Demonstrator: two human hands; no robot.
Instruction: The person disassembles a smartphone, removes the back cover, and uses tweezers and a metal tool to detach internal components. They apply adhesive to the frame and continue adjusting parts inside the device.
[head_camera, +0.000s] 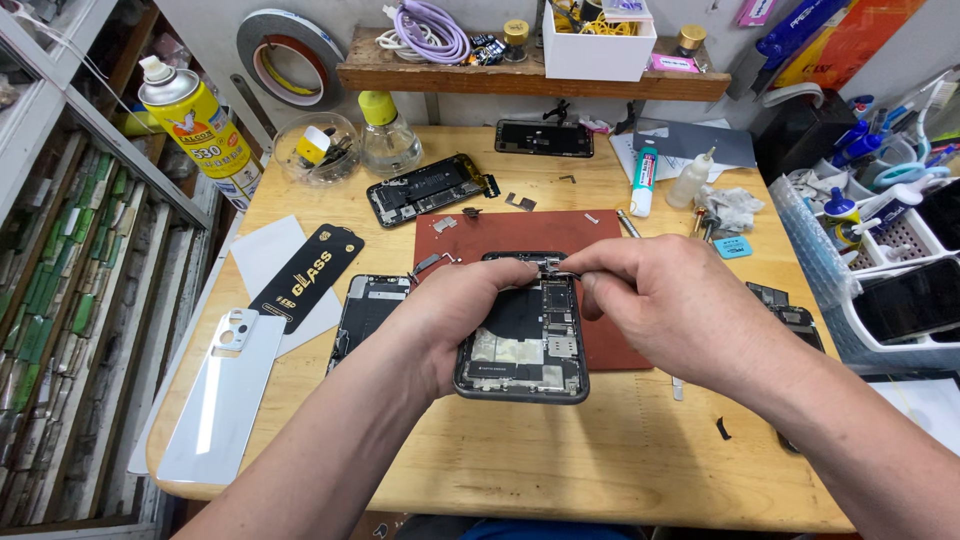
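Observation:
An opened phone (525, 345) with its insides exposed lies half on a red-brown mat (520, 235) in the middle of the wooden table. My left hand (455, 315) grips the phone's left side, thumb resting near its top edge. My right hand (655, 300) hovers over the top right corner, fingers pinched on a small metal part (553, 266) at the phone's upper end. Whether the part is free of the phone I cannot tell.
Another opened phone (428, 188) and a screen (543, 137) lie farther back. A dark phone panel (366, 308), white back cover (225, 390) and black glass-protector packet (307, 275) sit left. Spray can (200, 125), glass bowl (318, 148), bottles, tool tray (880, 250) right.

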